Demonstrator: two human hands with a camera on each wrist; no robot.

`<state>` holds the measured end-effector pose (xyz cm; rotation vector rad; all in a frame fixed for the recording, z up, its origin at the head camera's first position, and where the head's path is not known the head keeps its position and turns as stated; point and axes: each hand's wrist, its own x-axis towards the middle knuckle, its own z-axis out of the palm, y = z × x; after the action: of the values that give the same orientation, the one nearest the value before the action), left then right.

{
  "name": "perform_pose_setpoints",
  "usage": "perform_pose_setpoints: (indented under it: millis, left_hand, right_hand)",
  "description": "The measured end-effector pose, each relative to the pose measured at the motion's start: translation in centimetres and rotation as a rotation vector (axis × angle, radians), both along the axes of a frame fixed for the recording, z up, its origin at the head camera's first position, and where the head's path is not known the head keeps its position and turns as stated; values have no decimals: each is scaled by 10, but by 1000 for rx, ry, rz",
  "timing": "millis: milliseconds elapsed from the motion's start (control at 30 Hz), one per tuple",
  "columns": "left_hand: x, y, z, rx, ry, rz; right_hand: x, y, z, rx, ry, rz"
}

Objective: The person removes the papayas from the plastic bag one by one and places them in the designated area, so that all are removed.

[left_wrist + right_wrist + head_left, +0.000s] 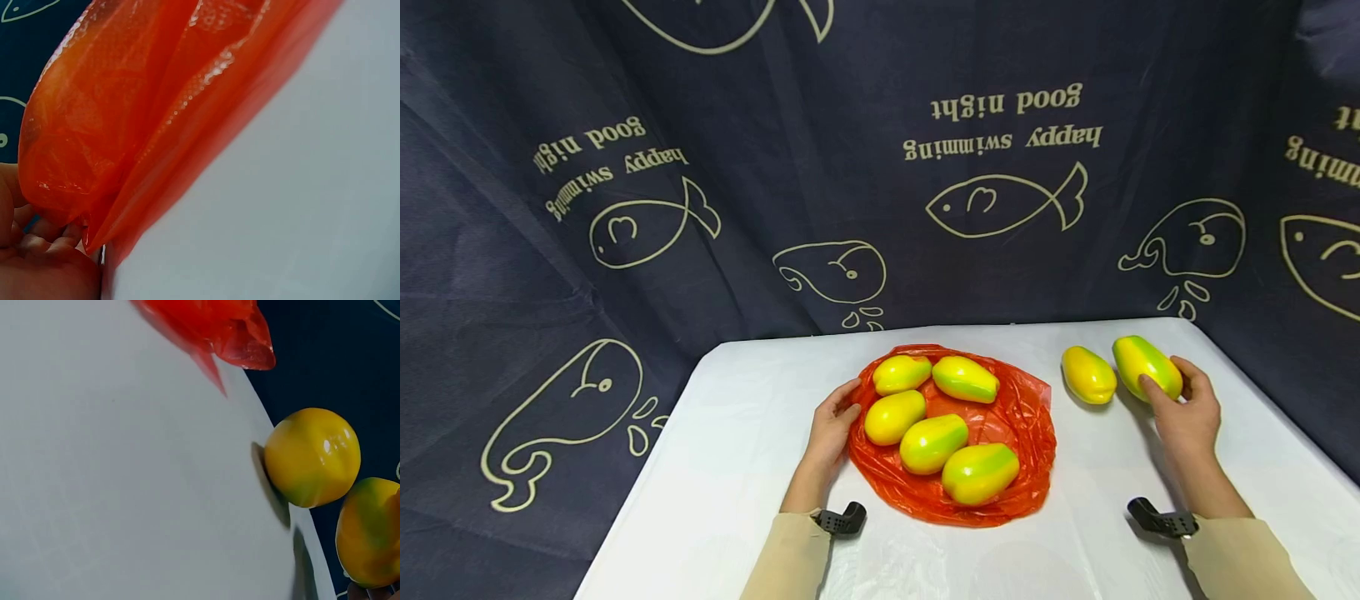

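A red plastic bag (1033,433) lies spread on the table with several yellow-green papayas (935,444) inside its opened mouth. My left hand (831,425) grips the bag's left edge, and in the left wrist view the gathered red film (87,156) runs into its curled fingers. Over at the right, my right hand (1187,412) grasps a papaya (1142,362) between thumb and fingers; a shadow falls on the table below it in the right wrist view. Just left of that one, another papaya (1088,375) lies on the table, also seen in the right wrist view.
The white-covered table (730,450) stands against a dark blue curtain (850,167) printed with fish, whales and lettering. Each wrist wears a black strap with a camera mount, the left mount (842,520) close to the bag's lower left side.
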<state>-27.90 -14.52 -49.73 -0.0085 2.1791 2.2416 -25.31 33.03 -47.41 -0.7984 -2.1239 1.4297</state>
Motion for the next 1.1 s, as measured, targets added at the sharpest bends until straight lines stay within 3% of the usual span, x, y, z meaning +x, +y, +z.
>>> perform_pose_setpoints:
  millis: [467,1100]
  left_hand:
    - [-1,0,-1,31,-14,-16]
    - [0,0,-1,7,-18,-5]
  right_hand:
    - [-5,4,-11,-32,-111,63]
    - [-6,2,-16,-43,-102,77]
